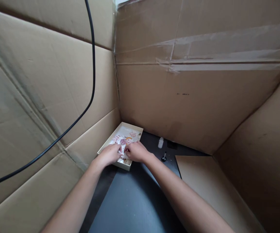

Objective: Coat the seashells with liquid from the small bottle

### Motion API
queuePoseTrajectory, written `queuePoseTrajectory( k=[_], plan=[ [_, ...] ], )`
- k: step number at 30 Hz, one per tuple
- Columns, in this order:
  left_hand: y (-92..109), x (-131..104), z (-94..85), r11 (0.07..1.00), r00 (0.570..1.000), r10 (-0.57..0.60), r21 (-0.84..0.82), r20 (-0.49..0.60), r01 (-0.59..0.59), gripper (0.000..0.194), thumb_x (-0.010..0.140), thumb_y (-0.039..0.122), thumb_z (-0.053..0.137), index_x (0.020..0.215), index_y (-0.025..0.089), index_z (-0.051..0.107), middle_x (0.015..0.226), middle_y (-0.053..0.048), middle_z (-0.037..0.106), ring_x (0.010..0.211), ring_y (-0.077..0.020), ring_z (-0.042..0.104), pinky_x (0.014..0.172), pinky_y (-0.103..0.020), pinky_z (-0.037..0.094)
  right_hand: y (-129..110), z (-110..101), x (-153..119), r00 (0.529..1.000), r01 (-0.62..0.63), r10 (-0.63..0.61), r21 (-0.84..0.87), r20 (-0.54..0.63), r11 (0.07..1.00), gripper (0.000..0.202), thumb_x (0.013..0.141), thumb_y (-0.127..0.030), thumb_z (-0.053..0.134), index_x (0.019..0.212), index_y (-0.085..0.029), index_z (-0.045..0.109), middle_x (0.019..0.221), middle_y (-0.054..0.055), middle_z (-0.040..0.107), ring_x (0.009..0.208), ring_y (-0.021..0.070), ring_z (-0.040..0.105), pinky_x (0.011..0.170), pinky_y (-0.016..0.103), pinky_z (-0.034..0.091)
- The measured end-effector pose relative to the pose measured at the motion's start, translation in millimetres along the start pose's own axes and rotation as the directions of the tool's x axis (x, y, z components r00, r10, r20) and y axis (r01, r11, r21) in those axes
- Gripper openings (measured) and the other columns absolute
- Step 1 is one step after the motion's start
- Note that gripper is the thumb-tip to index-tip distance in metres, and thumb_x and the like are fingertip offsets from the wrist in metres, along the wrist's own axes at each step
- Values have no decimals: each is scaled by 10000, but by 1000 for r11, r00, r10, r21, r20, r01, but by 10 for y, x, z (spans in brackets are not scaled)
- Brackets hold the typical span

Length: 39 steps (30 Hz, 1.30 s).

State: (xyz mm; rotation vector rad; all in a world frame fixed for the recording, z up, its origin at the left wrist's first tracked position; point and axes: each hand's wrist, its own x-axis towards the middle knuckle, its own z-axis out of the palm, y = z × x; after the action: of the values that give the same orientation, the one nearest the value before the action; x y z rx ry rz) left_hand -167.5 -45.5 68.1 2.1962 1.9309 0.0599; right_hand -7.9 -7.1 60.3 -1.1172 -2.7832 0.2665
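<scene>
The patterned flat pieces point(123, 141) are contained in the shallow box point(122, 165). Over them, the left hand point(109, 154) and right hand point(137, 151) are held with curled fingers; whether anything is pinched cannot be told. Light, thin, easily creased material is suggested, so edges should be gripped gently.

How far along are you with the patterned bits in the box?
Partway, perhaps. Done: patterned bits lie inside the shallow box. In hand: left hand and right hand work close together there; their fingers hide what they hold. Left: maybe tidying the small bottle and black stemmed piece, standing apart outside.
</scene>
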Motion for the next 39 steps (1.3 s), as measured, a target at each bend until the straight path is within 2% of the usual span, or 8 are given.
queuePoseTrajectory(
  k=[5, 10, 17, 20, 24, 30, 34, 39],
  plan=[
    [-83, 11, -20, 996, 1000, -25, -80, 10, 26, 182, 770, 310, 445, 810, 187, 573, 887, -81, 645, 807, -212, 581, 629, -275, 358, 11, 18, -13, 1000, -1, 1, 19, 6, 1000, 273, 842, -210, 470, 979, -208, 706, 933, 67, 720, 901, 190, 632, 800, 276, 401],
    [-75, 12, -47, 996, 998, -61, -68, 12, 62, 230, 811, 288, 358, 717, 177, 536, 804, -86, 625, 730, -200, 556, 593, -280, 317, -1, 54, 9, 1000, -15, 15, 6, -19, 1000, 261, 824, -223, 484, 952, -204, 710, 920, 73, 720, 896, 202, 634, 795, 287, 403],
    [-191, 14, 7, 979, 995, -39, -201, -92, 20, 164, 821, 246, 365, 861, 195, 515, 883, -70, 632, 799, -194, 573, 666, -274, 369, -90, 74, 59, 989, -91, 93, 27, -113, 995, 275, 830, -250, 470, 994, -150, 667, 975, 119, 693, 882, 221, 627, 769, 303, 423],
    [-191, -5, -7, 968, 991, -61, -248, -120, 29, 164, 798, 207, 392, 923, 197, 498, 891, -63, 631, 794, -188, 579, 663, -267, 380, -116, 101, 80, 985, -37, 49, 73, -164, 997, 299, 820, -241, 494, 1069, -164, 641, 1036, 104, 672, 927, 211, 610, 776, 287, 425],
    [-149, -22, -31, 955, 984, -105, -290, -142, 60, 215, 801, 182, 377, 986, 200, 487, 873, -59, 634, 780, -187, 594, 654, -265, 388, -143, 143, 138, 997, -15, 20, 58, -78, 998, 292, 775, -286, 587, 1041, -204, 677, 1063, 92, 660, 988, 236, 578, 803, 304, 420],
    [-165, -9, -7, 965, 979, -82, -259, -186, 32, 237, 798, 129, 338, 941, 189, 517, 971, -93, 634, 873, -197, 603, 713, -275, 417, -153, 75, 169, 992, -68, 66, -9, -110, 998, 232, 827, -188, 480, 901, -188, 700, 972, 95, 683, 959, 228, 572, 782, 304, 409],
    [-169, -8, -8, 982, 976, -105, -173, -193, 72, 281, 777, 107, 344, 967, 180, 539, 1021, -118, 626, 947, -224, 598, 796, -310, 427, -152, 87, 146, 993, -96, 93, -31, -68, 995, 222, 795, -243, 514, 924, -179, 684, 931, 97, 691, 905, 236, 593, 749, 313, 419],
    [-135, -42, -6, 990, 987, -120, -91, -106, 110, 305, 783, 128, 376, 1019, 193, 557, 1026, -126, 613, 956, -258, 598, 802, -346, 436, -205, 159, 171, 995, -87, 87, -1, -46, 996, 264, 821, -362, 506, 950, -233, 698, 937, 82, 695, 920, 249, 598, 809, 362, 418]
  ],
)
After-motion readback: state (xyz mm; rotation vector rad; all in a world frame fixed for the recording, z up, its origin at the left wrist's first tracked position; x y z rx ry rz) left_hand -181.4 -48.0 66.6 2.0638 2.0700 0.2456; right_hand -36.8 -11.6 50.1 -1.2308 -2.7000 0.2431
